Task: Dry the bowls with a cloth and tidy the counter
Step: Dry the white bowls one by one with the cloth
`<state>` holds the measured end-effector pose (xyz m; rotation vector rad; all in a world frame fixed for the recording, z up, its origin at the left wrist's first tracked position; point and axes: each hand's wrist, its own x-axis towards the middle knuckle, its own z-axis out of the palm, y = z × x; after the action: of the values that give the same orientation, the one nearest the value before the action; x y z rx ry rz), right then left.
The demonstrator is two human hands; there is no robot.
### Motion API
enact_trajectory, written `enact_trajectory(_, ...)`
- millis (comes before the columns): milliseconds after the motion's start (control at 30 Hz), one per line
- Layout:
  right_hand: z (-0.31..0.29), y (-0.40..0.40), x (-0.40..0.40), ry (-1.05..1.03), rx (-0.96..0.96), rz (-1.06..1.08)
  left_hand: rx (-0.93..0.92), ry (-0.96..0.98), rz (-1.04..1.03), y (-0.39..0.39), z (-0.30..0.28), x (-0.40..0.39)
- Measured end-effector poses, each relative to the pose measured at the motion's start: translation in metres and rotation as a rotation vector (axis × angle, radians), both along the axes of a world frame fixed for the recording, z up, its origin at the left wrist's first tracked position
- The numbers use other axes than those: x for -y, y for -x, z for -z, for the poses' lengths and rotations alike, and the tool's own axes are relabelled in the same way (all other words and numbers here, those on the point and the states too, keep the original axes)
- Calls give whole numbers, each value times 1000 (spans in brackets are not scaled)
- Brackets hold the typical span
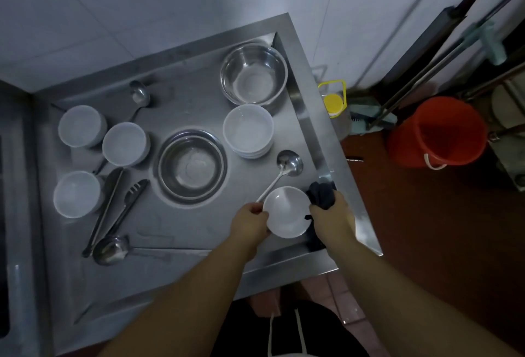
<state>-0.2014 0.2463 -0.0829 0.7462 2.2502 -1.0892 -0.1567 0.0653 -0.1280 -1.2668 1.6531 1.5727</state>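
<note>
From the head view I count three single white bowls at the left of the steel counter (199, 243): one far-left (81, 125), one beside it (125, 143) and one nearer (76, 193). A stack of white bowls (247, 131) stands right of centre; I make out several rims but cannot count them exactly. One more white bowl (287, 211) is at the near right, between my hands. I see two steel basins: a deep one (254, 72) at the far right corner and a shallow one (191, 167) in the middle. There are three ladles: one far-left (139, 95), one at the near left (110, 248), and one (289, 162) just beyond the held bowl, its handle running toward my left hand. One pair of tongs (116, 209) lies left of the shallow basin. I can read no writing or labels anywhere. My left hand (250, 221) reaches in from below and grips the bowl's left rim, fingers curled over the edge. My right hand (329, 214) clutches a dark cloth (321, 194) against the bowl's right side, the cloth bunched above the knuckles and hanging below the bowl. On the floor to the right stand one red bucket (437, 132) and one yellow-capped jug (333, 104).
</note>
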Motion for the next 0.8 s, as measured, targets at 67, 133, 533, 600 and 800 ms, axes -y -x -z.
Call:
enact_trajectory(67, -7, -3, -5, 5, -31, -27, -7, 19, 63, -3, -6, 2)
enact_trajectory(133, -18, -6, -11, 3, -62, -80, -16, 80, 128, -6, -18, 7)
enact_trajectory(533, -81, 5, 37, 14, -234, -455, -77, 426, 521, -55, -106, 101)
enact_trajectory(600, -83, 4, 67, 37, -282, -538, -62, 478, 558, -70, -113, 126)
enact_trajectory(800, -77, -16, 171, -33, -283, -849, 6, 527, 524, -116, -116, 220)
